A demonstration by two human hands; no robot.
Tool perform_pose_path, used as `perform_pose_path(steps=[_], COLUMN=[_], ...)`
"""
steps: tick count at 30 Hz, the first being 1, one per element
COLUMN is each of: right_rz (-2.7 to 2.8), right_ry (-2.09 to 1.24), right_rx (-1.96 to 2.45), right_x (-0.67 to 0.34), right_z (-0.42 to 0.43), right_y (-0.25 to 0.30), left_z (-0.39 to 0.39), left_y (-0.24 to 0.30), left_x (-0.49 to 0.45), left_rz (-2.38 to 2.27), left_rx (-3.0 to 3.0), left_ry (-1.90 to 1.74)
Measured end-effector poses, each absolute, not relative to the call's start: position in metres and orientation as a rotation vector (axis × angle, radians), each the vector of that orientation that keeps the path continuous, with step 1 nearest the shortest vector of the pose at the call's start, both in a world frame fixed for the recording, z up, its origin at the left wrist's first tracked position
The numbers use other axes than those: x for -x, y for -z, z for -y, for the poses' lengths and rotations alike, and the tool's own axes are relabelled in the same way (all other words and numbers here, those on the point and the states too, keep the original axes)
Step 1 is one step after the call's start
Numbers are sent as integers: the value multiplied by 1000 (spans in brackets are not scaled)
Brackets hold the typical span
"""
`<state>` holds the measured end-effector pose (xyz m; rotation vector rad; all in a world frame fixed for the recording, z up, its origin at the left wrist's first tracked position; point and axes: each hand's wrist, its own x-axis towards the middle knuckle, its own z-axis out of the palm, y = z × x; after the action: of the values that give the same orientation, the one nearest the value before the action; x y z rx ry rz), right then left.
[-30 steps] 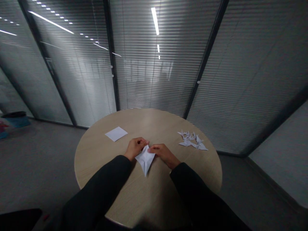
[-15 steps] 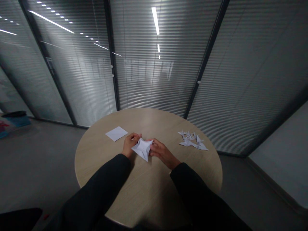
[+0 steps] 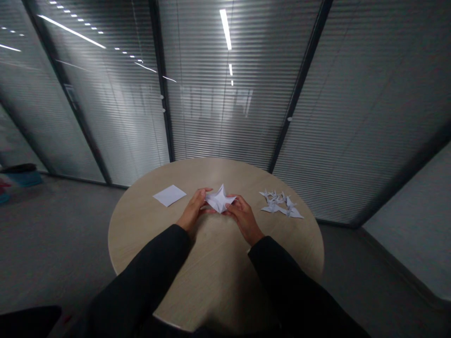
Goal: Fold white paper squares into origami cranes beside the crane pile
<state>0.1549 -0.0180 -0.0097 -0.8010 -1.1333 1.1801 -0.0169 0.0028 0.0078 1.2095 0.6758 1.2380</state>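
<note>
Between my hands, over the middle of the round table, is a white sheet of origami paper (image 3: 220, 201), creased and puckered into a four-pointed star shape. My left hand (image 3: 197, 206) grips its left corner, fingers curled around the edge. On the other side my right hand (image 3: 242, 214) pinches the right corner, thumb on top. One point of the paper stands up at the back and another faces me. The fingertips under the paper are partly hidden.
A stack or sheet of flat white paper (image 3: 169, 195) lies at the left on the wooden table (image 3: 211, 272). Several folded paper cranes (image 3: 282, 205) sit in a cluster at the right. Behind stands a glass partition with blinds (image 3: 225, 126); a blue bin (image 3: 24, 174) is on the floor at far left.
The folded paper has turned in my hands and moved slightly right and away from me. My left hand has shifted its grip to the left corner.
</note>
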Motion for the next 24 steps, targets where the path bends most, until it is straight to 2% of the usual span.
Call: perform_pose_path(steps=[7, 24], right_rz=[1110, 1308], right_ry=[-1167, -1018], right_rx=[807, 963], right_x=[-156, -158], right_z=[17, 10], right_y=[10, 18], left_z=[-8, -20], left_y=[-3, 17], left_x=[18, 20], left_rz=[-752, -915], left_rx=[-1394, -1827], left_ry=[-1172, -1278])
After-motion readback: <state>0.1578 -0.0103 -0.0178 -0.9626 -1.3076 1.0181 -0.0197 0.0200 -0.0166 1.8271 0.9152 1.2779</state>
